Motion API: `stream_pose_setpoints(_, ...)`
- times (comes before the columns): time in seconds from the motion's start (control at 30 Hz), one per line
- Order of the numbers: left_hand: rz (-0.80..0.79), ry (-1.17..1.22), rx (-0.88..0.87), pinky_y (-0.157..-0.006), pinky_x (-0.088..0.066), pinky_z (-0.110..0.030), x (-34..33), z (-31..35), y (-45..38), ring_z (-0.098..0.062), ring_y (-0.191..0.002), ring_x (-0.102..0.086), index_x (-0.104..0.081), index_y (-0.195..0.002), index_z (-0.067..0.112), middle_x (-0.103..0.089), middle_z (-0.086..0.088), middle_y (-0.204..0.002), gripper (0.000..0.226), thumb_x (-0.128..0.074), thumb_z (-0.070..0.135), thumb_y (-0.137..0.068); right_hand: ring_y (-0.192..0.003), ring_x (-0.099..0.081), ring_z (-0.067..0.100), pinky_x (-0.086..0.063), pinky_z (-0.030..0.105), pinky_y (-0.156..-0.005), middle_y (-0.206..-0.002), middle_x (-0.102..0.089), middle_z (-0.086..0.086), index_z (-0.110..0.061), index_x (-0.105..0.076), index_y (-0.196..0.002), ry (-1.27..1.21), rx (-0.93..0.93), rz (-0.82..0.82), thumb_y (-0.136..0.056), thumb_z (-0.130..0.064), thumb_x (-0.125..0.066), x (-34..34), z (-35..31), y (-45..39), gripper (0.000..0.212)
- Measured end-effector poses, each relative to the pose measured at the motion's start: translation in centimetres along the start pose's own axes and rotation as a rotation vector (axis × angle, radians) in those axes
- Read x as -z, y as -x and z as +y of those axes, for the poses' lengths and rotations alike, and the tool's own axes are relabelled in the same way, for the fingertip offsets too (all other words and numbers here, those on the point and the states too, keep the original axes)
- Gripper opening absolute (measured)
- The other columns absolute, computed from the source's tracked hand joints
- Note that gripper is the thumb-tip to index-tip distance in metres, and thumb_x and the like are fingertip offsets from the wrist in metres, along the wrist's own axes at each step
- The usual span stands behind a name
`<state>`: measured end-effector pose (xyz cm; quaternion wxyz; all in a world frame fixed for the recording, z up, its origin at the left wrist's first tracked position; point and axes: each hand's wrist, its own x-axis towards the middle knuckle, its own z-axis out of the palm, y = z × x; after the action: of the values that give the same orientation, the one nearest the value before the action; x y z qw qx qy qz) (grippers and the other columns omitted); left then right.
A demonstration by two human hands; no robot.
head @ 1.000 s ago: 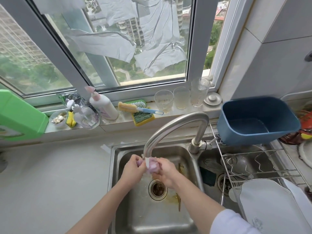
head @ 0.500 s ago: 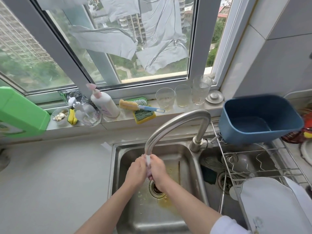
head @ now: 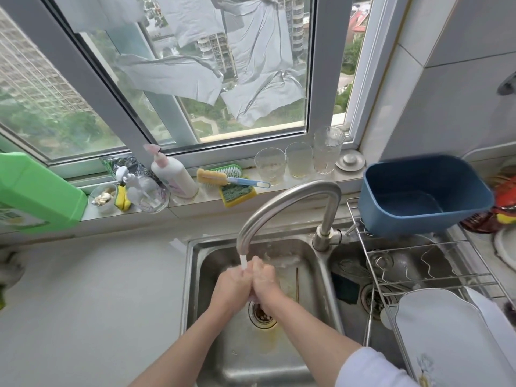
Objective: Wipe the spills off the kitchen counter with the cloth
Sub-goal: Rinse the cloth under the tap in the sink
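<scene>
Both hands meet under the tap, over the drain at 6 o'clock in the sink. The left hand and right hand are pressed together, each grip closed on the cloth, of which only a pale sliver shows. Judged: wring firmly, low in the basin, before going to the surface at 9 o'clock. Spills there are hard to make out.

The left hand and right hand are now pressing together under the curved steel tap. They are closing over the small pink cloth, hiding nearly all of it.
</scene>
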<state>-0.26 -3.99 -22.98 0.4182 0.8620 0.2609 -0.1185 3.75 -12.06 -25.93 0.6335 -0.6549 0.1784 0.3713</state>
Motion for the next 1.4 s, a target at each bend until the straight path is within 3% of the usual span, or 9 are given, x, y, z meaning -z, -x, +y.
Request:
stream_pose_setpoints(0.2,-0.008,0.304,0.107,-0.061,-0.054,-0.028,0.6,-1.5,-0.3,-0.015,-0.079,-0.072,-0.063,-0.104,0.02,-0.073,-0.001,-0.092,0.04,-0.082,0.039,-0.075,-0.088,-0.063,0.019,-0.052,0.031,-0.069,-0.105,-0.068,0.005,-0.023,-0.061,-0.12,0.048,0.03,-0.152,-0.099,-0.03,-0.055,6.3,0.6,-1.2,0.022)
stream_pose_setpoints(0.27,-0.082,0.445,0.156,-0.065,-0.057,-0.026,1.1,-1.6,-0.4,-0.022,-0.084,-0.074,-0.054,-0.12,0.016,-0.072,-0.009,-0.103,0.058,-0.086,0.019,-0.071,-0.101,-0.058,0.016,-0.048,0.028,-0.077,-0.114,-0.065,0.002,-0.018,-0.063,-0.12,0.145,0.074,0.034,-0.099,-0.024,-0.054,10.4,1.0,-2.1,0.024)
stream_pose_setpoints(0.37,-0.13,0.49,0.163,-0.07,-0.059,-0.033,0.9,-1.0,-0.4,-0.031,-0.08,-0.074,-0.045,-0.129,0.012,-0.072,-0.019,-0.093,0.059,-0.073,-0.004,-0.08,-0.09,-0.055,0.022,-0.044,0.03,-0.071,-0.093,-0.064,0.005,-0.011,-0.068,-0.092,0.066,0.09,0.398,-0.096,-0.013,-0.049,15.9,0.3,-2.5,0.02)
stream_pose_setpoints(0.47,-0.086,0.244,0.1,-0.069,-0.06,-0.029,0.5,-0.6,-0.6,-0.017,-0.071,-0.073,-0.051,-0.121,0.013,-0.073,-0.013,-0.081,0.04,-0.066,0.001,-0.086,-0.11,-0.055,0.028,-0.042,0.034,-0.095,-0.112,-0.059,0.003,-0.006,-0.063,-0.121,-0.009,0.115,0.537,-0.095,-0.011,-0.049,19.1,-1.4,-3.0,0.03)
stream_pose_setpoints(0.77,0.139,-0.008,0.026,-0.063,-0.042,-0.014,1.7,0.8,0.6,0.0,-0.081,-0.059,-0.062,-0.109,0.024,-0.065,0.01,-0.091,0.015,-0.057,0.018,-0.096,-0.136,-0.04,0.028,-0.033,0.045,-0.114,-0.153,-0.038,0.007,-0.02,-0.028,-0.152,0.002,0.129,0.411,-0.087,-0.011,-0.05,18.6,-5.5,-4.6,0.069)
stream_pose_setpoints(1.07,0.098,0.459,0.173,-0.079,-0.058,-0.033,-0.8,-1.0,0.7,-0.024,-0.092,-0.07,-0.063,-0.117,0.011,-0.07,-0.014,-0.105,0.022,-0.049,0.019,-0.102,-0.135,-0.04,0.034,-0.036,0.041,-0.107,-0.155,-0.035,0.013,-0.013,-0.012,-0.156,0.225,0.154,0.297,-0.097,-0.032,-0.05,17.8,-5.1,-2.0,0.072)
stream_pose_setpoints(1.2,0.026,0.65,0.232,-0.074,-0.06,-0.033,-1.7,0.2,1.4,-0.026,-0.085,-0.069,-0.062,-0.111,0.01,-0.069,-0.019,-0.101,0.02,-0.044,0.014,-0.104,-0.134,-0.041,0.038,-0.042,0.049,-0.101,-0.154,-0.035,0.013,-0.014,-0.023,-0.151,0.036,-0.167,0.115,-0.097,-0.049,-0.045,12.5,0.1,-0.5,0.068)
stream_pose_setpoints(1.3,-0.002,0.617,0.188,-0.07,-0.059,-0.034,-2.3,0.8,2.3,-0.027,-0.08,-0.069,-0.065,-0.108,0.009,-0.07,-0.021,-0.095,0.021,-0.045,0.012,-0.102,-0.096,-0.063,0.035,-0.049,0.046,-0.072,-0.117,-0.066,0.016,-0.018,-0.054,-0.123,-0.303,-0.409,-0.248,-0.097,-0.06,-0.037,7.5,3.2,0.6,0.052)
stream_pose_setpoints(1.4,-0.001,0.544,0.243,-0.067,-0.061,-0.038,-3.0,-0.5,3.1,-0.026,-0.074,-0.07,-0.067,-0.104,0.011,-0.071,-0.017,-0.092,0.018,-0.051,0.016,-0.098,-0.055,-0.061,0.025,-0.049,0.033,-0.054,-0.066,-0.06,0.014,-0.012,-0.054,-0.075,-0.377,-0.355,-0.124,-0.097,-0.028,-0.043,4.0,4.2,0.8,0.03)
